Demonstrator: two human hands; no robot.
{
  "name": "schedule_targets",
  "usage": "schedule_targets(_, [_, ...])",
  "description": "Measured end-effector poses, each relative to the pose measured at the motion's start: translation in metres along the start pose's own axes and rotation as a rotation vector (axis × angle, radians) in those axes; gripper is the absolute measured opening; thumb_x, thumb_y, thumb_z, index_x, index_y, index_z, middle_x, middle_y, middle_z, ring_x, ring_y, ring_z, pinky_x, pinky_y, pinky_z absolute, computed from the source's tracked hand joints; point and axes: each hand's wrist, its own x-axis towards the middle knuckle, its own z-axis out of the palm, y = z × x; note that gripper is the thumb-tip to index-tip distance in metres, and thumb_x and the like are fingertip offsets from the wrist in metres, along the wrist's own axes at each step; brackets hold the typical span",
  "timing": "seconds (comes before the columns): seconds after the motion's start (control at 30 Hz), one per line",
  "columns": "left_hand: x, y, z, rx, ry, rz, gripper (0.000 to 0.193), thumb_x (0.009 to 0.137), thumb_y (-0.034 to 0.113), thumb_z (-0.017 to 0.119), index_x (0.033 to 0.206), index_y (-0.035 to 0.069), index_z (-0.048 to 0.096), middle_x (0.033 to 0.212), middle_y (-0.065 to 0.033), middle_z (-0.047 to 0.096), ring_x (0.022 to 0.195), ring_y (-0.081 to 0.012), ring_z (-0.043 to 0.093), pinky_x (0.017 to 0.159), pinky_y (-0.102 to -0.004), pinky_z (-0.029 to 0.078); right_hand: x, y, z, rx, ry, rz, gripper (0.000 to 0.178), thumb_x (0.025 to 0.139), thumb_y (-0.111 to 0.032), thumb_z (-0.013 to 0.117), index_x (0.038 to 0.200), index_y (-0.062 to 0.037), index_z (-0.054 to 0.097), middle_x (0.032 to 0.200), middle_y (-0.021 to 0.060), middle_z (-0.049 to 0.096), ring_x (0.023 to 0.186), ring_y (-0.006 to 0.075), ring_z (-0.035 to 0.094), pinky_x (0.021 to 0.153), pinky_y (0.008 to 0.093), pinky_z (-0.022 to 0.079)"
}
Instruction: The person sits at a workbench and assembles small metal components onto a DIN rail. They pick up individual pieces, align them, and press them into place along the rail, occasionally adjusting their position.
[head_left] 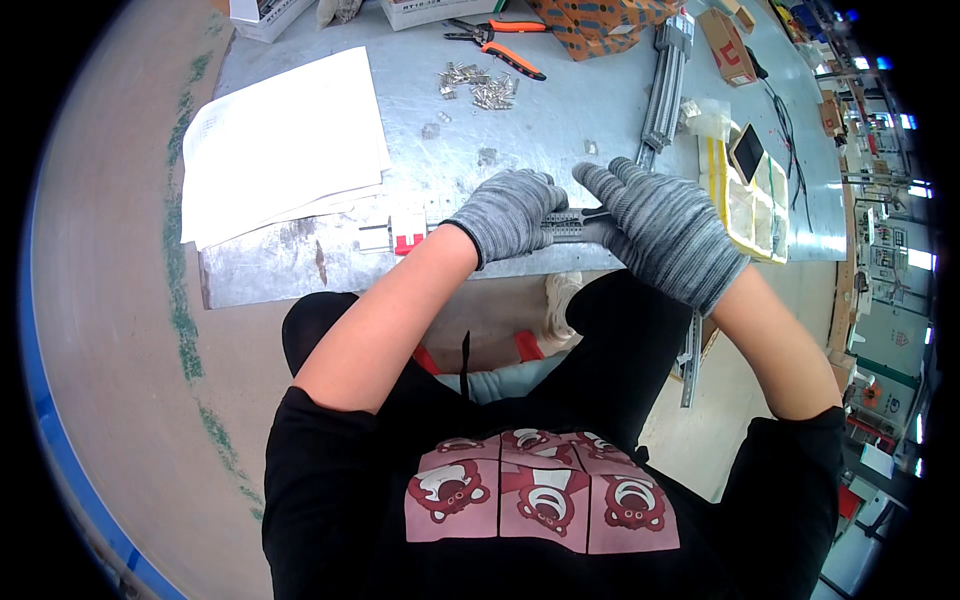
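A grey slotted rail [568, 226] with rows of small parts lies along the table's near edge. My left hand [512, 215], in a grey knit glove, is closed over it with the fingers curled. At the rail's left stands a small white circuit breaker with a red switch [408, 242]. My right hand [668, 228], gloved alike, is at the rail's right part, its upper fingers long and the thumb below. A dark tapered piece [596, 213] shows between its fingers and the rail; its kind is hidden by the hand.
White paper sheets [285, 140] lie at the left. Farther back are orange-handled wire strippers [500, 48], a heap of small metal parts [490, 90] and an orange patterned bag [600, 25]. Stacked grey rails [665, 90] and a yellow-edged divided bin [745, 205] with a dark phone-like slab are at the right.
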Motion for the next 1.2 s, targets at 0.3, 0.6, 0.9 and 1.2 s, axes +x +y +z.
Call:
schedule_targets(0.3, [0.003,0.001,0.001,0.027,-0.023,-0.02,0.037,0.079,0.031,0.069,0.105,0.005,0.067,0.1,-0.0168,0.064,0.096,-0.0337,0.062,0.09,-0.0423,0.049,0.003,-0.001,0.006,-0.102,-0.055,-0.086,0.027,0.083,-0.019,0.065,0.105,-0.0052,0.059,0.095,0.0133,0.058,0.091,0.031,0.062,0.075,0.0412,0.052])
schedule_targets(0.6, [-0.017,0.004,-0.005,0.188,-0.003,0.023,0.05,0.072,0.03,0.077,0.113,0.005,0.063,0.112,-0.0138,0.061,0.111,-0.0322,0.055,0.099,-0.0413,0.044,0.009,0.019,0.005,-0.258,-0.007,-0.456,0.026,0.083,-0.018,0.065,0.106,-0.0062,0.061,0.094,0.012,0.059,0.087,0.0319,0.063,0.074,0.0411,0.052])
schedule_targets(0.9, [-0.019,0.011,-0.01,0.192,-0.099,-0.063,0.059,0.069,0.028,0.078,0.122,0.007,0.061,0.112,-0.0119,0.062,0.109,-0.0296,0.056,0.099,-0.039,0.045,0.011,0.002,0.003,0.047,-0.105,0.103,0.021,0.092,-0.027,0.058,0.094,-0.0059,0.061,0.077,0.0156,0.062,0.078,0.0347,0.064,0.071,0.0451,0.05])
schedule_targets(1.2, [-0.013,0.02,-0.017,0.221,-0.129,-0.089,0.061,0.069,0.026,0.079,0.124,0.009,0.06,0.113,-0.0107,0.061,0.112,-0.0283,0.055,0.1,-0.0388,0.044,-0.004,0.013,0.009,0.101,-0.055,0.21,0.029,0.091,-0.032,0.061,0.089,-0.0036,0.062,0.072,0.0169,0.064,0.072,0.0373,0.063,0.069,0.044,0.05])
